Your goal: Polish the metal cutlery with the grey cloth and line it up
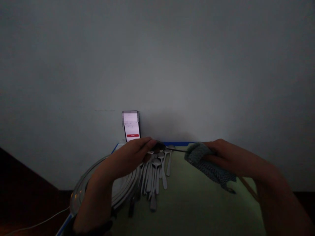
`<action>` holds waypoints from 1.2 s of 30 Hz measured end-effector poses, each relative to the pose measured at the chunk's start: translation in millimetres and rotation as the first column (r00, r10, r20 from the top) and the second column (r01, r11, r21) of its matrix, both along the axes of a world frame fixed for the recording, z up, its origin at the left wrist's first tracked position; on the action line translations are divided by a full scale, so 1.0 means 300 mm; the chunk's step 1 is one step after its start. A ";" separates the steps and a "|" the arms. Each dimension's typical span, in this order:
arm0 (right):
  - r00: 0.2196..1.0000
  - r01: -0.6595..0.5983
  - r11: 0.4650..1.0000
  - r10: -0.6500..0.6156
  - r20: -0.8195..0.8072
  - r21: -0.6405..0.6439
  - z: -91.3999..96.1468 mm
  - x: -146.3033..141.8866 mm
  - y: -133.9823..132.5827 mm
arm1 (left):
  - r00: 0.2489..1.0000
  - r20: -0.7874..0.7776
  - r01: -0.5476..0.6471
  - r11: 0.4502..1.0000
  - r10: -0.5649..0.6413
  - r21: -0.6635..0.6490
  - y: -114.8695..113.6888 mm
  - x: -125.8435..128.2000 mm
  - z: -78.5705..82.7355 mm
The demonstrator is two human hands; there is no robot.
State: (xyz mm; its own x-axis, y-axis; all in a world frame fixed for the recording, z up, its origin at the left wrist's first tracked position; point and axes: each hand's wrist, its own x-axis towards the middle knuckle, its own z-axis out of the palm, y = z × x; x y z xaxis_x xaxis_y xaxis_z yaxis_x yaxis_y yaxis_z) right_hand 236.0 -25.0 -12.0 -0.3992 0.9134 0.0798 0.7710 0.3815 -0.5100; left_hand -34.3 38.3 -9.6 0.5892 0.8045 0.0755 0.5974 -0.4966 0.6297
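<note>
My left hand (133,155) is closed in a pinch on the bowl end of a spoon (169,149), held level above the table. My right hand (226,157) is closed round a grey knitted cloth (206,164), and the cloth wraps the spoon's handle end. Under my left hand several metal spoons (155,173) lie side by side on the pale green tabletop (194,203). A round metal plate (123,188) lies left of the spoons, partly hidden by my left forearm.
A phone (132,131) with a lit screen leans against the grey wall behind the table. The table has a blue edge (179,143). A white cable (36,224) runs across the dark floor at lower left. The scene is dim.
</note>
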 end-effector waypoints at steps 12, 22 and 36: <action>1.000 0.020 1.000 -0.020 0.009 -0.024 -0.035 -0.035 0.016 | 0.980 -0.185 0.072 0.997 -0.076 -0.029 -0.008 -0.019 0.007; 0.993 0.026 0.999 -0.030 -0.111 -0.036 -0.075 -0.107 0.060 | 0.983 -0.161 0.111 0.987 -0.092 0.112 -0.034 0.115 -0.039; 0.689 0.441 0.897 -0.322 -0.650 0.023 -0.089 -0.122 0.102 | 0.989 -0.148 0.012 0.989 0.011 0.150 -0.028 0.156 -0.048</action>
